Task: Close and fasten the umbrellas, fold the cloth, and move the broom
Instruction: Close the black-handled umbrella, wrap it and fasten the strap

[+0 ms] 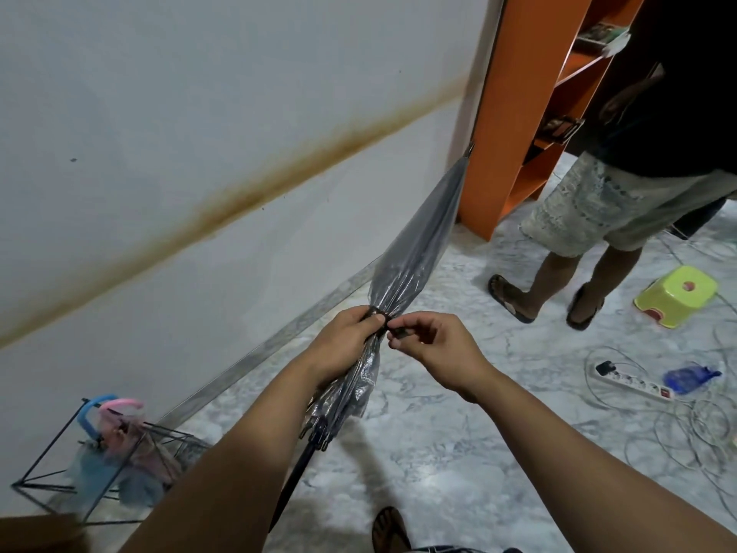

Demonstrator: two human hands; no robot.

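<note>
A closed clear umbrella (418, 241) with black ribs runs from its tip near the orange shelf down to its dark shaft at the bottom. My left hand (343, 345) grips the gathered canopy at its waist, where a black strap (379, 313) wraps round it. My right hand (434, 349) pinches the strap's free end (399, 333) right beside the left thumb. A blue-handled umbrella (89, 421) and a pink-handled umbrella (123, 407) stand closed in a black wire rack (52, 464) at the lower left. Neither cloth nor broom is in view.
Another person (598, 201) in sandals stands at the right by an orange shelf (530, 105). A green stool (674, 295) lies tipped on the marble floor. A power strip (634, 381), a blue object (690, 377) and tangled cables (686, 437) lie at the right. The white wall is on the left.
</note>
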